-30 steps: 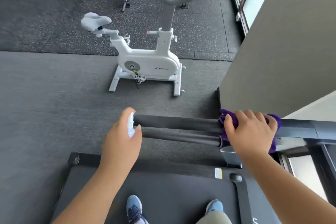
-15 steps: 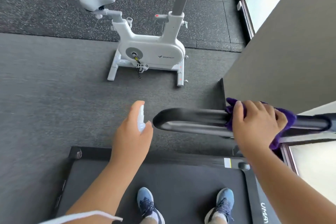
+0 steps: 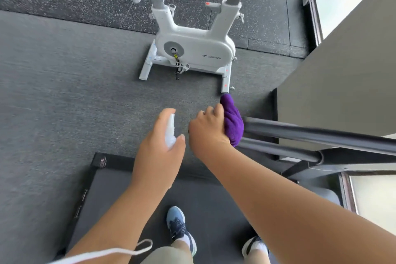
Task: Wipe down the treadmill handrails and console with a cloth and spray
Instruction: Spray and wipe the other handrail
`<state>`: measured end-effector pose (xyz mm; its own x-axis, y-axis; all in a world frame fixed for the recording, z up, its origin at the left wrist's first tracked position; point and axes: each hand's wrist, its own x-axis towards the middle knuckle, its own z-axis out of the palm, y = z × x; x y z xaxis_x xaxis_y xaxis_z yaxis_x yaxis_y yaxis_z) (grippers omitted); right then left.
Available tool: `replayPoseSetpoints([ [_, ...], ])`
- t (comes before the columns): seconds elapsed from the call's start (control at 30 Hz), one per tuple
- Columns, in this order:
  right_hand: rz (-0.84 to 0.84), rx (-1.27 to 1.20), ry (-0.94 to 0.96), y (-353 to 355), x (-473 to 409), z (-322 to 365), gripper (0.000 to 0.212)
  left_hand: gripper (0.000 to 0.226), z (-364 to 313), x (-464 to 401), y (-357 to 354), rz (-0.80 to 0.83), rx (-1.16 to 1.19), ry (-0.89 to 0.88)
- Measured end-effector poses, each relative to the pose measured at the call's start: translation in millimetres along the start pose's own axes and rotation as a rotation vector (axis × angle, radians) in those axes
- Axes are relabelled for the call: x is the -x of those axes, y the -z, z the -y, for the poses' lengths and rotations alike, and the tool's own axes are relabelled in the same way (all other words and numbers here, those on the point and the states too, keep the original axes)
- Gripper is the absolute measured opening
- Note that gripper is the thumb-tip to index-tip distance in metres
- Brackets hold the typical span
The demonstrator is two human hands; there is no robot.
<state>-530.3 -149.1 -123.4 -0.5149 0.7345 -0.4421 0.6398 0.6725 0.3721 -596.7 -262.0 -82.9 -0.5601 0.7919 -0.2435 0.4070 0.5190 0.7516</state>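
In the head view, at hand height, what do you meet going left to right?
Left hand holding a white spray bottle → right hand → bunched purple cloth → black treadmill handrail.

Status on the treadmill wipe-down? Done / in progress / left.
Done: cannot confirm from this view; the black handrail shows no wet marks. In hand: right hand grips the purple cloth over the handrail's free end; left hand holds the white spray bottle beside it, off the rail. Left: the console and any other rail are out of frame, so presumably pending.
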Motion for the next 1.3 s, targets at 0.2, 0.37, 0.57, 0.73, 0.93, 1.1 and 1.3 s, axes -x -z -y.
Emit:
replayPoseSetpoints([
  [0.2, -0.338, -0.367, -0.042, -19, 38, -55, 0.035, 0.051, -42, 13, -21, -0.019, 0.051, -0.026],
  [0.37, -0.447, -0.643, -0.206, -74, 70, -158, 0.044, 0.052, -80, 32, -58, 0.015, 0.079, -0.020],
  [0.57, -0.575, -0.562, -0.360, -173, 127, -284, 0.046, 0.052, -120, 41, -119, 0.082, 0.066, -0.016],
  [0.73, -0.593, -0.559, -0.453, -223, 149, -354, 0.052, 0.048, -134, 44, -140, 0.045, 0.072, 0.015],
  [0.93, -0.505, -0.620, -0.682, -196, 128, -316, 0.053, 0.048, -101, 34, -112, -0.088, 0.118, 0.118],
  [1.1, -0.457, -0.601, -0.595, -138, 95, -232, 0.056, 0.046, -59, 29, -80, -0.068, 0.165, 0.168],
  [1.3, -0.481, -0.535, -0.441, -75, 52, -129, 0.053, 0.042, -5, 13, -70, 0.020, 0.401, 0.304],
])
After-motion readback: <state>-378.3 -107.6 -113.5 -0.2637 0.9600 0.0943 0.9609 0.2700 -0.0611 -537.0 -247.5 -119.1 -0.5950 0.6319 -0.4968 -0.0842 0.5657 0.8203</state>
